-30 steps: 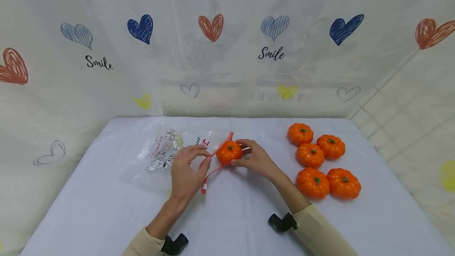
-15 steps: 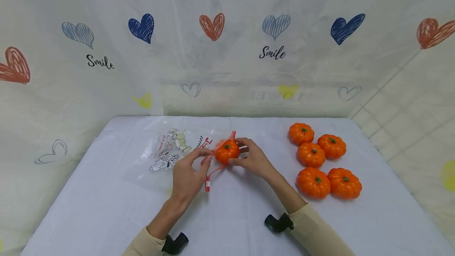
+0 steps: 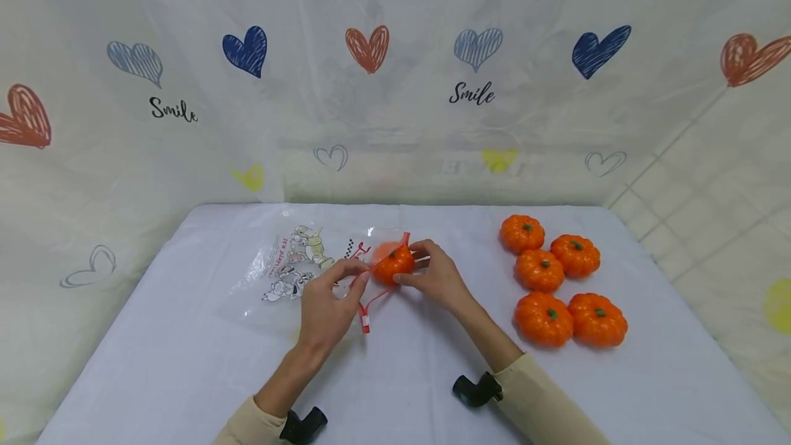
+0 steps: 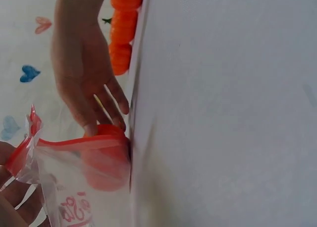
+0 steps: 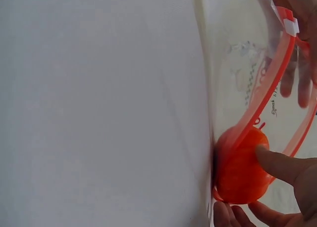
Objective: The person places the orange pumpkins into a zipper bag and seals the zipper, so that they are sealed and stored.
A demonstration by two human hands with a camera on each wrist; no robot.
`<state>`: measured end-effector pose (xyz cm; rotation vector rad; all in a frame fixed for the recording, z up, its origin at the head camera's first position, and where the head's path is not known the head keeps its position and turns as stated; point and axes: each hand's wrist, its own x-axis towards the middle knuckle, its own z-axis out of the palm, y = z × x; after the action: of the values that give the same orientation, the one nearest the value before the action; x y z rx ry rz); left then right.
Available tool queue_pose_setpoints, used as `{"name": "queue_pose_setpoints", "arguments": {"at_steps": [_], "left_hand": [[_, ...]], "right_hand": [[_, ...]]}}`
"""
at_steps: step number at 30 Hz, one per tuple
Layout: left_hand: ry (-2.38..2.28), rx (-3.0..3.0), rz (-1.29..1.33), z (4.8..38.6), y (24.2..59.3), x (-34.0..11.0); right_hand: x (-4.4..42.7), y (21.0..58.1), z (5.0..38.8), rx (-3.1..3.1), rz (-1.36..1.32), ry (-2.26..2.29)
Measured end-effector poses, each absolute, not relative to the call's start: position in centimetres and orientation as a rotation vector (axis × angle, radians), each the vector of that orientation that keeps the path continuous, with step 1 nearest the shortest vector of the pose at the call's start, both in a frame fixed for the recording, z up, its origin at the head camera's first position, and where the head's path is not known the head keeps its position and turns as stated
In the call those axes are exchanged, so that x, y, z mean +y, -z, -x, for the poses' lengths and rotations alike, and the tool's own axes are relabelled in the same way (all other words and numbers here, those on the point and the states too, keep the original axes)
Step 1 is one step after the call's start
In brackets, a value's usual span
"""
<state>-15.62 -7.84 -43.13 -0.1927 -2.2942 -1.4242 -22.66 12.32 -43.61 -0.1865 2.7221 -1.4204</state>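
A clear zip bag (image 3: 247, 294) with a red zip edge and printed cartoon figures lies on the table, its mouth facing right. My left hand (image 3: 327, 304) pinches the upper layer of the mouth between thumb and fingers, holding it raised. My right hand (image 3: 439, 277) grips a small orange toy pumpkin (image 3: 393, 265) from its right side. The pumpkin sits partly inside the bag mouth; the red zip edge (image 5: 270, 93) crosses over it in the right wrist view. A white slider (image 5: 291, 27) sits on the zip edge. In the left wrist view the pumpkin (image 4: 106, 162) shows through the plastic.
Several more toy pumpkins (image 3: 540, 270) rest on the right side of the white-covered table (image 3: 154, 362). Behind stands a pale sheet (image 3: 408, 115) printed with hearts. Black wrist cameras (image 3: 478, 390) sit at both cuffs.
My right hand has moved a little left with the pumpkin, which now lies further into the bag mouth. The left hand keeps its pinch on the bag edge.
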Motion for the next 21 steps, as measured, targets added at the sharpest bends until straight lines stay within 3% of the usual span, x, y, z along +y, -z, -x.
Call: {"name": "queue_pose_setpoints", "arguments": {"at_steps": [21], "left_hand": [[1.481, -2.299, 0.215, 15.95, 43.33, -8.09]], "right_hand": [[11.77, 44.43, 23.35, 2.622, 0.162, 1.531]]}}
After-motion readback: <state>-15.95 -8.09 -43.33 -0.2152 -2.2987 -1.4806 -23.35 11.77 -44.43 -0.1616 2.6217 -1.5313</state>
